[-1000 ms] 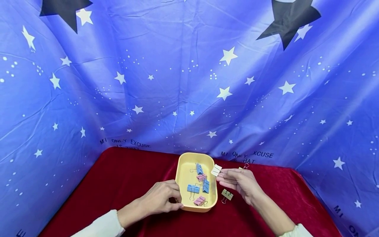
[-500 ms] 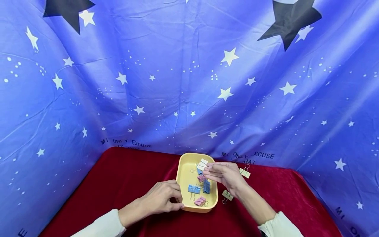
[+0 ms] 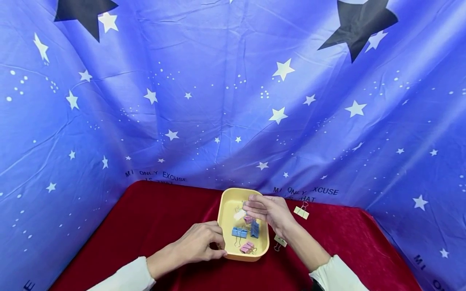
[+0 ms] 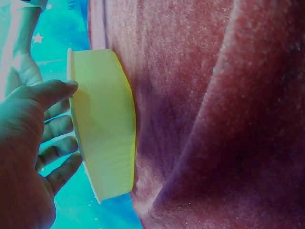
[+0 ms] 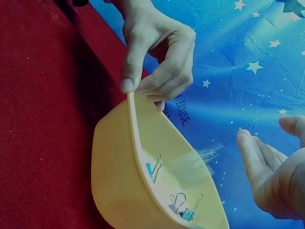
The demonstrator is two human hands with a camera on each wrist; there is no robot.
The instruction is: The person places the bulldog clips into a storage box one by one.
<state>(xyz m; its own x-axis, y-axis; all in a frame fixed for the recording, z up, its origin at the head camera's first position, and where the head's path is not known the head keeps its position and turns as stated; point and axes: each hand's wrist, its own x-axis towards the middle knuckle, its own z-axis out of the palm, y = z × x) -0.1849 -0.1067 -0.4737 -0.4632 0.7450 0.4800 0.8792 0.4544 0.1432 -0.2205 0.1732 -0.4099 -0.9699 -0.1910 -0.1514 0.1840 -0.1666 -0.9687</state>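
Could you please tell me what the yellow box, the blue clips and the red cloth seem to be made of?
Yellow box: probably plastic, smooth and fairly matt, with rounded, moulded-looking corners.
Blue clips: likely painted metal, evenly coloured, with thin wire handles.
Red cloth: seems velvet, judging by its soft pile and patchy sheen.

It's a blue drape [image 3: 204, 101] filling the background, creased and folded, white stars [image 3: 283, 70] scattered right across it, two big black stars [image 3: 358, 26] up at the top, dark "ONLY EXCUSE" lettering [image 3: 174, 176] low down, and plush red cloth [image 3: 171, 212] spreading below!
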